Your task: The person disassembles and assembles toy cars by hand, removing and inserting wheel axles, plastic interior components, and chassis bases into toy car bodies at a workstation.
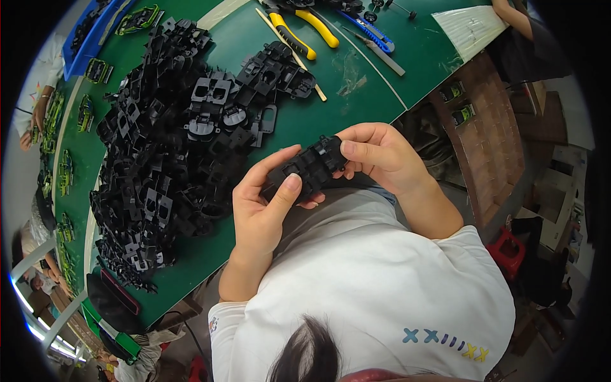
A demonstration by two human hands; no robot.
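Between my two hands, just past the table's near edge, is a black plastic toy car chassis [312,167]. My left hand [264,200] grips its left end, thumb on top and fingers around the side and below. At the other end my right hand [382,156] pinches it, with the thumb on the upper face and the fingers underneath. The chassis slants up to the right. Parts of it are hidden by my fingers. To the left lies a large heap of similar black plastic parts [153,153], with a smaller group [270,73] beside it.
Yellow-handled pliers [296,38], a wooden stick [315,86] and a blue utility knife [372,32] lie at the back of the green table [356,95]. Green car pieces [84,113] line a conveyor at left. A brown board [490,140] is at right. Other people's arms show at the edges.
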